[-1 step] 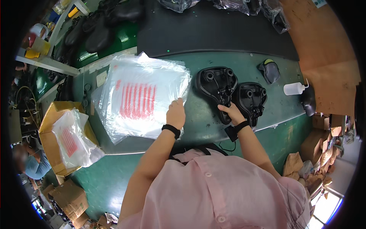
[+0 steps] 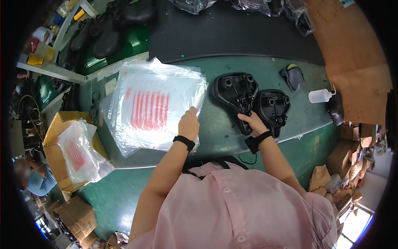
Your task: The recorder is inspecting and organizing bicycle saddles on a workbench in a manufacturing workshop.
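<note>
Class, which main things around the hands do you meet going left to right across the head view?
Open cardboard box, stack of clear plastic bags, left black saddle, right black saddle, white squeeze bottle.

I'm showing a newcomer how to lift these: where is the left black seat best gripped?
Likely grip the left seat by its narrow nose, coming from the person's side: it lies underside up, broad end away, nose toward the person. The right hand is there, thumb across the nose.

The shirt (image 2: 199, 211) is pink, buttoned — both wristbands (image 2: 185, 142) black.
</note>
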`<move>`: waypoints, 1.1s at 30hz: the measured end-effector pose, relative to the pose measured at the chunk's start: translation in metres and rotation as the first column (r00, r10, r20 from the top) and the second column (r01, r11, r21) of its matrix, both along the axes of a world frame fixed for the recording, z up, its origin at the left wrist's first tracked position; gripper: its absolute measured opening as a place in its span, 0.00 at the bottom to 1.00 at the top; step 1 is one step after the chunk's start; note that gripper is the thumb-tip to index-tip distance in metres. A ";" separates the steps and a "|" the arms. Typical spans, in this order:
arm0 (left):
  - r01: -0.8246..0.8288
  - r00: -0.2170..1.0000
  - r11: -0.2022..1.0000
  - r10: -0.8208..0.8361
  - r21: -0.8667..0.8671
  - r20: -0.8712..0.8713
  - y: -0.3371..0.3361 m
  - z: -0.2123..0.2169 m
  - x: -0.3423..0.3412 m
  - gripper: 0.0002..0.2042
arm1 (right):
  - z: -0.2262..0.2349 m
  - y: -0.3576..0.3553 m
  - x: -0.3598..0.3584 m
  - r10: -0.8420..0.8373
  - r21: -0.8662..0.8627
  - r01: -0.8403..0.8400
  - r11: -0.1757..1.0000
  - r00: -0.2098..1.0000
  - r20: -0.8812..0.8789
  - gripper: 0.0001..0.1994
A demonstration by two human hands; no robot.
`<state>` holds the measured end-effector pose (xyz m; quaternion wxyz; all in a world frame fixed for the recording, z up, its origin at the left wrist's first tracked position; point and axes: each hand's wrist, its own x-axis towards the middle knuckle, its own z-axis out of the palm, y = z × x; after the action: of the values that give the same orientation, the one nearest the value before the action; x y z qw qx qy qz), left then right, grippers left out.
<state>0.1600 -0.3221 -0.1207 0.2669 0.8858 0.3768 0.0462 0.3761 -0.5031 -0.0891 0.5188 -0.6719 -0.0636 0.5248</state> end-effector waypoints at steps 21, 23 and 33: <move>-0.013 0.896 0.571 0.372 -0.821 0.244 0.057 0.035 -0.065 0.09 | 0.058 0.080 -0.073 0.265 0.373 -0.109 0.921 0.879 -0.397 0.25; -0.039 0.840 0.520 0.480 -0.853 0.254 0.047 0.055 -0.051 0.08 | 0.050 0.108 -0.087 0.324 0.392 -0.154 0.907 0.850 -0.416 0.22; -0.149 0.665 0.510 0.686 -0.847 0.296 0.063 0.053 -0.100 0.08 | 0.004 0.146 -0.104 0.238 0.265 -0.131 0.955 0.874 -0.423 0.17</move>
<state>0.0597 -0.2594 -0.0682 0.6980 0.4916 0.4680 0.2284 0.2720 -0.3575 -0.0846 0.5403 -0.4587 -0.0657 0.7024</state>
